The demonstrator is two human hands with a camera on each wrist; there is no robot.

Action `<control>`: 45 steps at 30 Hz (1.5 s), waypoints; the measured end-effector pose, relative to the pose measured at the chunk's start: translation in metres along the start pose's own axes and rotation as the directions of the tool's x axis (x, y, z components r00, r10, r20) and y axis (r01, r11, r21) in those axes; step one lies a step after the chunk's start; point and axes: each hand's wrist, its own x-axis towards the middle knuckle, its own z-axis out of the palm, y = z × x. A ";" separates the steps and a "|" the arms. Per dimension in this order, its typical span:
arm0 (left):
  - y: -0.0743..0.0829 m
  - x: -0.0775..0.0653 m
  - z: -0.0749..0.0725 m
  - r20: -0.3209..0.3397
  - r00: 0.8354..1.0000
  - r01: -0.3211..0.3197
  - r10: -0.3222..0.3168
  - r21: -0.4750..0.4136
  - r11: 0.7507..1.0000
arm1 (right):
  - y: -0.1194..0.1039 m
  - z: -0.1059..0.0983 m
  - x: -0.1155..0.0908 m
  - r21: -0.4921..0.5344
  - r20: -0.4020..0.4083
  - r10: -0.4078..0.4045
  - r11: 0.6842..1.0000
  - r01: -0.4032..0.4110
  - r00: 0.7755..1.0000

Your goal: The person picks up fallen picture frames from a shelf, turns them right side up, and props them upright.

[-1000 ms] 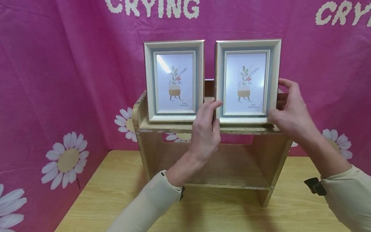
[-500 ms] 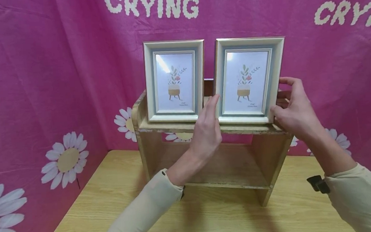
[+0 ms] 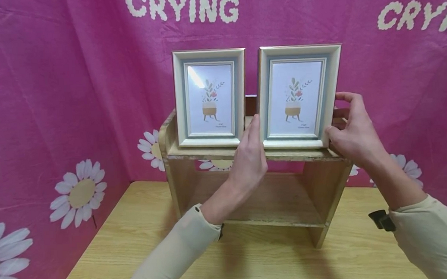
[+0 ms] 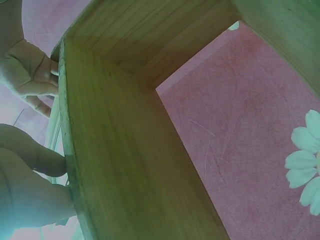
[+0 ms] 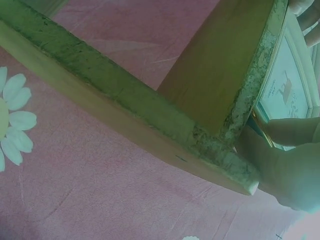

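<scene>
Two cream picture frames with blue-grey inner borders and the same potted-plant print stand side by side on top of a small wooden shelf (image 3: 191,150). Between them is my left hand (image 3: 247,161), its straight fingers against the left edge of the right picture frame (image 3: 299,140). That hand also overlaps the lower right corner of the left picture frame (image 3: 213,141). My right hand (image 3: 353,134) holds the right frame by its right edge, thumb at the lower corner and bent fingers along the side. Part of those fingers is hidden behind the frame.
The shelf stands on a light wood table (image 3: 137,240), with an open lower compartment below the top board. A pink cloth (image 3: 98,79) with white daisies and lettering hangs behind and to the left.
My left fingers, earlier overlapping the right frame's front, now lie straight along its left edge. The right frame has turned slightly, and my right thumb has shifted to its side. The left frame stays put.
</scene>
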 end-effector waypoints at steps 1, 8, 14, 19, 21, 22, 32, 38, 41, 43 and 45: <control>0.000 0.000 0.000 -0.003 1.000 -0.004 0.004 -0.006 1.000 | 0.000 0.000 0.000 0.000 -0.003 0.000 1.000 0.000 1.000; -0.004 -0.004 0.002 -0.042 0.998 -0.047 0.046 -0.025 0.999 | 0.004 0.004 0.002 -0.018 -0.027 -0.020 1.000 0.019 0.999; -0.008 -0.009 0.003 -0.133 0.985 -0.113 0.110 -0.017 0.993 | 0.001 0.008 0.007 -0.033 -0.026 -0.022 0.999 0.021 0.999; -0.010 -0.009 0.003 -0.182 0.973 -0.145 0.141 -0.007 0.989 | -0.003 0.010 0.013 -0.032 -0.016 -0.001 0.999 0.001 1.000; -0.011 -0.010 0.004 -0.196 0.969 -0.155 0.152 -0.002 0.988 | -0.003 0.011 0.014 -0.035 -0.014 0.007 0.999 -0.007 1.000; -0.011 -0.010 0.004 -0.202 0.967 -0.160 0.157 -0.002 0.987 | -0.004 0.011 0.015 -0.031 -0.013 0.009 0.999 -0.009 1.000; -0.009 -0.012 0.006 -0.244 0.952 -0.187 0.185 0.015 0.982 | 0.000 0.012 0.026 0.000 -0.013 0.010 1.000 -0.010 1.000; -0.007 -0.015 0.010 -0.248 0.953 -0.179 0.174 0.003 0.984 | 0.002 0.013 0.032 0.017 -0.007 0.001 1.000 -0.001 1.000; -0.006 -0.016 0.011 -0.254 0.951 -0.182 0.175 -0.001 0.983 | 0.003 0.014 0.034 0.024 -0.007 0.000 1.000 0.000 1.000; -0.006 -0.017 0.013 -0.264 0.948 -0.185 0.178 -0.001 0.983 | 0.004 0.016 0.036 0.024 -0.009 0.004 1.000 -0.004 1.000; -0.006 -0.018 0.014 -0.274 0.944 -0.191 0.183 -0.002 0.982 | 0.005 0.017 0.038 0.019 -0.013 0.010 1.000 -0.010 1.000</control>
